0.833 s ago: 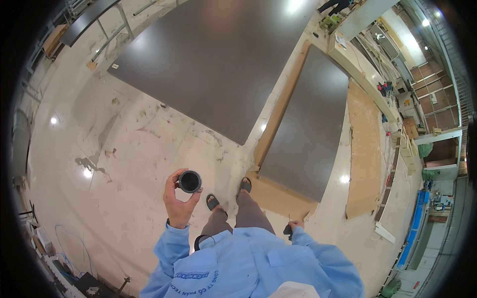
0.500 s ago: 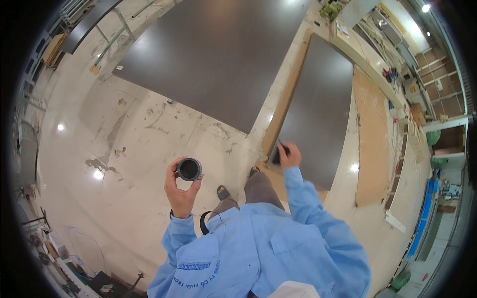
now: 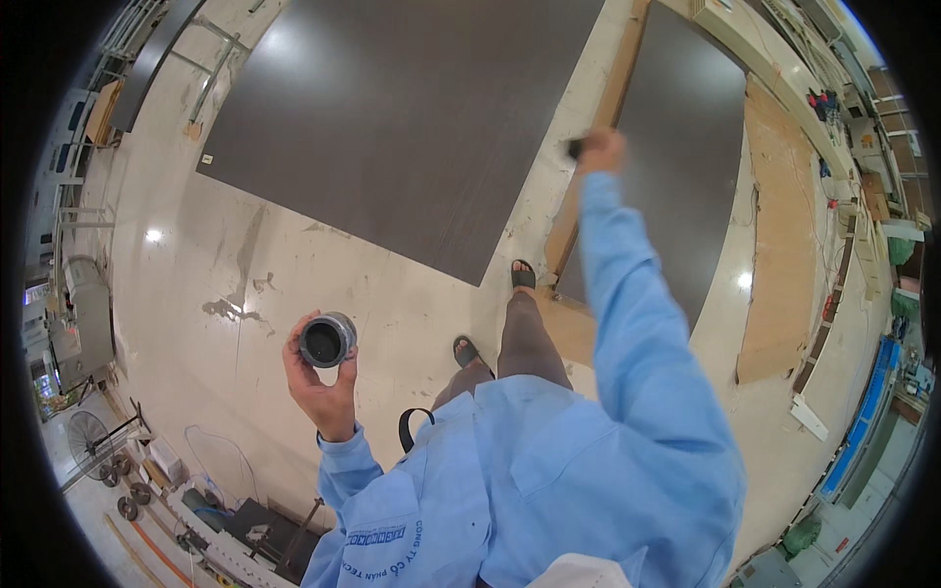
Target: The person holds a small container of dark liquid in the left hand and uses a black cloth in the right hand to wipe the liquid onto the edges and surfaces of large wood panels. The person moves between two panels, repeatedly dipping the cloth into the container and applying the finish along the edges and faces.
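Note:
My left hand (image 3: 319,397) grips a small round dark-rimmed jar (image 3: 338,333) from below and its sides; its mouth is open, and the inside looks dark. Stretched out ahead, my right hand (image 3: 602,152) is closed round a small dark object (image 3: 574,149), too blurred for its kind to show. This hand is over the left long edge of a narrow dark panel (image 3: 681,147); whether the object touches the edge I cannot tell. A brown strip (image 3: 561,240) runs along that edge. Left of it lies a large dark panel (image 3: 412,127).
Brown sheet material (image 3: 779,245) lies right of the narrow panel. My sandalled feet stand on the pale, stained floor (image 3: 265,235) near the panels' close ends. A fan (image 3: 86,438) and a hose (image 3: 230,441) are at the lower left, metal frames (image 3: 211,83) at the upper left.
My right hand has moved forward along the narrow panel's left edge, carrying the dark object. The jar in my left hand has shifted left, and the view has turned somewhat.

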The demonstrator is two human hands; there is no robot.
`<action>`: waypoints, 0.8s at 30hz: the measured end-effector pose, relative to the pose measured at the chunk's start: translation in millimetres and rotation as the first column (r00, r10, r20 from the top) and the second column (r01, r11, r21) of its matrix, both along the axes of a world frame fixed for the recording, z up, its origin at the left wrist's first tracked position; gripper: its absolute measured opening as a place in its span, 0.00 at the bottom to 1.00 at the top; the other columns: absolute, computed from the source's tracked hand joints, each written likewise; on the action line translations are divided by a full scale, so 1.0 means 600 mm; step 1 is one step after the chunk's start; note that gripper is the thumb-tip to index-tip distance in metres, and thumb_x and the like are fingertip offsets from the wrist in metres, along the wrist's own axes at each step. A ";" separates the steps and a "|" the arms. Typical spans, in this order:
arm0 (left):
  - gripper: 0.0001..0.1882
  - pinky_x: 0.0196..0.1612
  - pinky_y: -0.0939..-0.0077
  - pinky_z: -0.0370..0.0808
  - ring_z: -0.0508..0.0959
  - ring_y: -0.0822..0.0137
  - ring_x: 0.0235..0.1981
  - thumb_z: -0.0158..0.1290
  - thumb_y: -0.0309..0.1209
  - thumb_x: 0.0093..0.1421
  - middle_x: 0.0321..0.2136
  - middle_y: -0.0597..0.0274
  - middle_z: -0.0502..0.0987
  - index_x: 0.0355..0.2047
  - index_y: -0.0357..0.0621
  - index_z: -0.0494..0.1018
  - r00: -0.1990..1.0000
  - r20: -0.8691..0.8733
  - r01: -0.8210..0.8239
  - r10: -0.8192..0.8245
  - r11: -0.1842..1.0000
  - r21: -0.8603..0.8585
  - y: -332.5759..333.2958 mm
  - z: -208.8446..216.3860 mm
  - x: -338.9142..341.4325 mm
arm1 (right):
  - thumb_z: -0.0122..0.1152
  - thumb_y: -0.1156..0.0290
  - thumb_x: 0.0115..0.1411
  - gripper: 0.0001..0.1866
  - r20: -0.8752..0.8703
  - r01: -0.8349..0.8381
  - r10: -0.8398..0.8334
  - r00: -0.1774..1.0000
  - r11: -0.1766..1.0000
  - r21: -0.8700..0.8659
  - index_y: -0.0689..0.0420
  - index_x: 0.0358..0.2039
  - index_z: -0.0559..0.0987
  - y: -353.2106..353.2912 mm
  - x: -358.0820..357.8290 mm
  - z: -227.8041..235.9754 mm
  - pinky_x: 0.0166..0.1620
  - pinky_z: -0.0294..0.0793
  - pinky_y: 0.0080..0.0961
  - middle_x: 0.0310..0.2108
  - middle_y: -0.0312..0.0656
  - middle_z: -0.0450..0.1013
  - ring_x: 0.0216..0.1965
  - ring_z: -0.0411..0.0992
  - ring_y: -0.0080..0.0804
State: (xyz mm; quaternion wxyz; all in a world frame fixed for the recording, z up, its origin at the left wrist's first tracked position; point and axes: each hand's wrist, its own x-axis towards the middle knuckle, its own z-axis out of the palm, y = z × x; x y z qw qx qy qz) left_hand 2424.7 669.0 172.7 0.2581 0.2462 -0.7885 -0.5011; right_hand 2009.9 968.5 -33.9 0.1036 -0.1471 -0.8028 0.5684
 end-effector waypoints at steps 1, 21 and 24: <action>0.36 0.66 0.63 0.73 0.76 0.59 0.61 0.68 0.20 0.54 0.62 0.50 0.74 0.63 0.36 0.68 0.999 0.032 0.002 -0.001 1.000 -0.023 0.001 0.004 -0.015 | 0.64 0.80 0.64 0.04 -0.151 0.180 -0.147 0.978 0.954 0.238 0.57 0.37 0.84 0.071 -0.054 0.015 0.45 0.81 0.33 0.35 0.41 0.82 0.38 0.81 0.32; 0.35 0.67 0.61 0.72 0.75 0.57 0.63 0.67 0.21 0.55 0.62 0.51 0.75 0.63 0.38 0.69 0.997 -0.023 -0.073 0.073 0.997 -0.031 -0.001 0.018 -0.219 | 0.70 0.77 0.65 0.03 -0.206 0.279 -0.241 0.948 0.942 0.185 0.59 0.38 0.83 0.127 -0.324 0.039 0.43 0.81 0.32 0.34 0.40 0.81 0.37 0.78 0.31; 0.35 0.67 0.61 0.72 0.75 0.58 0.63 0.67 0.22 0.55 0.62 0.51 0.75 0.63 0.39 0.69 0.996 -0.033 -0.083 0.084 0.996 0.015 -0.006 0.012 -0.242 | 0.71 0.76 0.65 0.05 -0.432 0.203 -0.095 0.897 0.957 0.210 0.59 0.39 0.83 0.142 -0.340 0.081 0.42 0.81 0.32 0.34 0.39 0.81 0.36 0.78 0.30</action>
